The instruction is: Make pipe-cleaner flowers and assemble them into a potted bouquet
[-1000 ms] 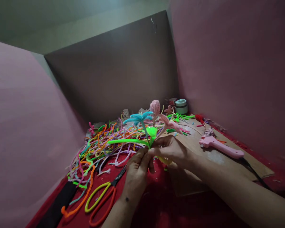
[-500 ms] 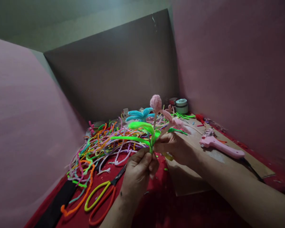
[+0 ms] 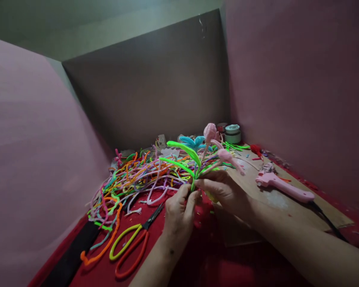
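Note:
A small bouquet of pipe-cleaner flowers (image 3: 197,165) is held up in front of me, with green leaves curving left, a blue flower (image 3: 192,142), a round pink bud (image 3: 211,132) and a pink flower (image 3: 225,155) leaning right. My left hand (image 3: 181,209) pinches the gathered stems from below, thumb and fingers closed on them. Just above it my right hand (image 3: 223,187) grips the stems where the leaves join, its fingertips pressed together. The lower stem ends are hidden by my fingers.
Scissors (image 3: 130,249) with one yellow and one red handle lie beside my left forearm. Loose colourful pipe cleaners (image 3: 131,179) heap up behind them. A pink glue gun (image 3: 284,187) rests on a board (image 3: 323,213) at the right, near a lidded jar (image 3: 232,134).
The bouquet has tilted to the right and dropped slightly, its bud and blue flower shifting rightward. Both hands stay on the stems, and the right thumb has moved onto the leaf bases.

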The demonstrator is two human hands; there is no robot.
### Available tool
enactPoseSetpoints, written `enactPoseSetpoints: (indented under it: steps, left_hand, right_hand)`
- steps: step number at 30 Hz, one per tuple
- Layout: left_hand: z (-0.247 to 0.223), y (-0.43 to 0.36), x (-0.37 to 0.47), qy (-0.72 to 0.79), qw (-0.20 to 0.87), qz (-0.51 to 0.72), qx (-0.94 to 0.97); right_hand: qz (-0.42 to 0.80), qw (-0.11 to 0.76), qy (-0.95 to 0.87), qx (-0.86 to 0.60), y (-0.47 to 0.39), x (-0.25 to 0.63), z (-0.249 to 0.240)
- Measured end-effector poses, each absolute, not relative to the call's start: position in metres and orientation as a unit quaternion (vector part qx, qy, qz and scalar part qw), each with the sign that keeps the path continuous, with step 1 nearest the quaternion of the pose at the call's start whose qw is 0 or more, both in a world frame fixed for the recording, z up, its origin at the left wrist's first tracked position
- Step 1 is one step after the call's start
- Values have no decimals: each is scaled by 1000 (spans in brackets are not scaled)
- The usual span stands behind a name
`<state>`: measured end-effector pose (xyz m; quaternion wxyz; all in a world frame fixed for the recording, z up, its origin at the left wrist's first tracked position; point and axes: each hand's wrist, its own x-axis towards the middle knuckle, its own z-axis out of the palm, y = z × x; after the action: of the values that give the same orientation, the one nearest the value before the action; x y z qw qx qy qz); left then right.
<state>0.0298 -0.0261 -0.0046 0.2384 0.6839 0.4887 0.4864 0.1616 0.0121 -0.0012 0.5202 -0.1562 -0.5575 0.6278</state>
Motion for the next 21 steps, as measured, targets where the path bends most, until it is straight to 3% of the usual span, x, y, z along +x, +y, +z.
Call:
enactPoseSetpoints:
  steps: [7, 14, 21]
  left_hand:
    - [-11, -19, 30, 488, 322, 498, 640]
    - [-1, -21, 20, 505, 277, 484, 659]
    - [29, -42, 13, 464, 151, 643, 591]
  right_hand:
    - [657, 498, -545, -154, 13, 153, -9]
    - [611, 513, -553, -240, 12, 157, -6]
    - [570, 483, -614, -255, 11, 160, -3]
